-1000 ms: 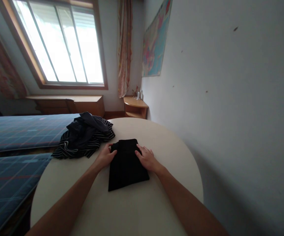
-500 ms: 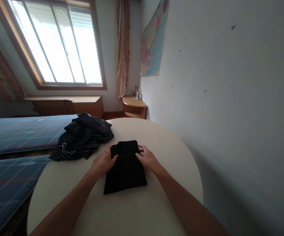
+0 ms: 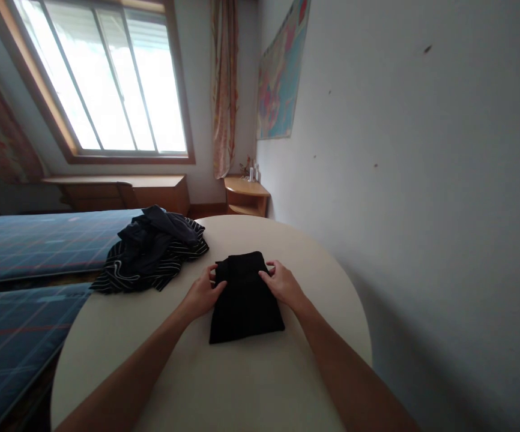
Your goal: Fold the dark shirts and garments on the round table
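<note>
A folded black garment (image 3: 245, 306) lies on the round cream table (image 3: 174, 384) in front of me; its exact kind cannot be made out. My left hand (image 3: 203, 293) grips its left edge, thumb on top and fingers along the side. On the opposite edge my right hand (image 3: 283, 283) holds it the same way, near the far end. To the left, a loose heap of dark clothes (image 3: 158, 240), some with white stripes, rests at the table's rim.
Blue plaid mattresses (image 3: 30, 246) stand left of the table. A white wall (image 3: 422, 240) runs along the right. Beyond the table are a wooden corner shelf (image 3: 247, 188) and a wooden desk (image 3: 161, 186) under the window (image 3: 107, 84).
The folded black garment has slid right and slightly away from me across the table, with both hands moving along on its edges. The clothes heap has stayed put.
</note>
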Motion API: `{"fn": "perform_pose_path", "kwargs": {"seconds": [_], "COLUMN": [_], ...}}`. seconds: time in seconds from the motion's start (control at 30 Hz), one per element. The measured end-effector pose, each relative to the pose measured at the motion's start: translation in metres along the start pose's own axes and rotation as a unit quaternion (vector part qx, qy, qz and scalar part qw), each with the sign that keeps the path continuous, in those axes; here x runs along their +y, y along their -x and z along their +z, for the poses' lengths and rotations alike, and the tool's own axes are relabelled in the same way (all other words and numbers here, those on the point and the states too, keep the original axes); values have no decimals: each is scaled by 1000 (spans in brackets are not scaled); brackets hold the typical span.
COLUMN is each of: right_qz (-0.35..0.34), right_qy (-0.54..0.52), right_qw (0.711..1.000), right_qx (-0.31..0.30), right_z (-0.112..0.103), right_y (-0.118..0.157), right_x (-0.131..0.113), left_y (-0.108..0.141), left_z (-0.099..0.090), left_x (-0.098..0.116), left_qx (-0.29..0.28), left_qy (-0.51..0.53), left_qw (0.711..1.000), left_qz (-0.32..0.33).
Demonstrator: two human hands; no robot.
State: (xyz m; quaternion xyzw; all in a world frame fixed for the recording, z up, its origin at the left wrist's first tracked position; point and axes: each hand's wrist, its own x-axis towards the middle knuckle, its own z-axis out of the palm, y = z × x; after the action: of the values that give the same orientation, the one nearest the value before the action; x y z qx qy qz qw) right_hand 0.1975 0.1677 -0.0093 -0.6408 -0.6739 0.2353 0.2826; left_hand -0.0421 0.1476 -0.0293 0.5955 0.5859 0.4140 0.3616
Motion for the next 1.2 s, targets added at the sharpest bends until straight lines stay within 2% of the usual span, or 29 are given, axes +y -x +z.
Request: {"fn": "perform_pose_path", "kwargs": {"seconds": [0.07,0.13,0.27,0.37,0.43,0.5,0.6,0.77,0.87,0.93,1.0,1.07,1.13,1.2], "right_qz": [9,9,-13,-11,-2,1,-18,-47,-66,-115,-154,-139,-89,-65], "right_qy": [-15,-28,-67,-132,-185,-215,-177,11,96,110,111,120,136,150], "right_qw": [1000,999,996,988,976,968,979,998,993,986,982,981,983,983], "right_qx": [0,-28,-55,-79,-113,-129,-97,-33,27,45,6,-56,-89,-79], "right_z": [1,2,5,6,5,3,0,-4,-3,2,9,17,23,26], "right_y": [-6,-11,-16,-14,-12,-9,-6,2,6,7,7,5,3,2], "right_x": [6,12,19,18,17,17,18,13,4,-2,-5,-4,-2,-1], "left_y": [-1,0,4,6,5,2,-1,1,6,8,11,13,14,14], "left_z": [3,4,-1,-5,-6,-4,2,11,11,12,15,19,23,25], "left_x": [-2,0,8,14,15,14,9,0,0,0,-1,-5,-10,-15], "left_qx": [-2,-8,-28,-43,-38,-20,14,16,52,84,62,0,-53,-77], "left_qy": [42,86,176,207,213,203,144,-36,-168,-238,-277,-293,-306,-316], "left_qw": [999,996,980,970,969,975,989,999,983,960,941,931,928,927], "left_qz": [-11,-35,-92,-121,-118,-87,-44,-10,58,118,185,218,207,185]}}
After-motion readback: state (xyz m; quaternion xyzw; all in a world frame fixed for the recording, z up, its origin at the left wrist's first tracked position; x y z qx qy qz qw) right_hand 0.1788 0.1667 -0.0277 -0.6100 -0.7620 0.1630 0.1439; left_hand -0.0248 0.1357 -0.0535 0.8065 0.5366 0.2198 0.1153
